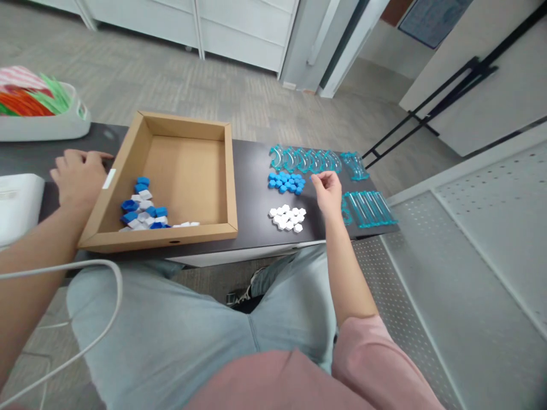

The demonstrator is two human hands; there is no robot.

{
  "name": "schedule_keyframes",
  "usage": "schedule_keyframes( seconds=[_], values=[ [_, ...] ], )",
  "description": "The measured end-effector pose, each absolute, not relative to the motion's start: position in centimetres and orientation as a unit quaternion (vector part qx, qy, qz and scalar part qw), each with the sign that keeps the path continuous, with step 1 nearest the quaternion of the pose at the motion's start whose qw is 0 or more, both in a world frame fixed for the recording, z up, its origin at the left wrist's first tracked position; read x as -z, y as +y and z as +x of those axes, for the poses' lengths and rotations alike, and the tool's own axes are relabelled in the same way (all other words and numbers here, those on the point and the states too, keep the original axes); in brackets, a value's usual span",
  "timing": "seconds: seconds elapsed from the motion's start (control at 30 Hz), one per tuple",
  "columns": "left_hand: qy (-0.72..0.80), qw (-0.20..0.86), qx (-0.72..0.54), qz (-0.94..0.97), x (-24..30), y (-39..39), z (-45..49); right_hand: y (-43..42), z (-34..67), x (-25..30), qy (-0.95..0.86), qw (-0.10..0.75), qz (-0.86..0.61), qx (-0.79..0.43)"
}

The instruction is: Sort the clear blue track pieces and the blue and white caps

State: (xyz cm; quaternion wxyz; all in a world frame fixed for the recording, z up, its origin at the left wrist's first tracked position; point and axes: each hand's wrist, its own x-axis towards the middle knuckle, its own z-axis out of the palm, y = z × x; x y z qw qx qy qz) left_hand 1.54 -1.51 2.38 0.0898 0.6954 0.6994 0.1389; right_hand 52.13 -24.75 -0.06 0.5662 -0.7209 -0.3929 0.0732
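My right hand (pixel 328 191) is closed in a pinch just right of a group of blue hexagonal blocks (pixel 286 183). A bit of blue shows at its fingertips, seemingly one such block, mostly covered by the fingers. White hexagonal blocks (pixel 287 218) lie grouped nearer to me. At the far left, my left hand (pixel 81 173) rests with fingers spread and slightly bent, its wrist beside the wall of a cardboard box (pixel 231 188). Mixed blue and white blocks (pixel 145 209) are heaped in the box's near left corner.
Clear teal curved pieces (pixel 303 160) stand in a row along the dark table's (pixel 252 199) far edge. Teal tube-like pieces (pixel 370 209) lie at the right end. On the left are a white basket (pixel 47 126), a white device (pixel 19 205) and a cable (pixel 117 290).
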Motion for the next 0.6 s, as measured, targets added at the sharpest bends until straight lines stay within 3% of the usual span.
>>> schedule_keyframes(
  seconds=[0.33,0.6],
  values=[
    [0.695,0.109,-0.148,0.695,-2.5,-1.3,1.3,-26.0,52.4,2.5,-0.389,0.477,-0.782,-0.094],
    [0.706,0.104,-0.124,0.689,-2.8,-1.4,1.5,-25.8,52.4,2.7,-0.401,0.476,-0.778,-0.086]
  ],
)
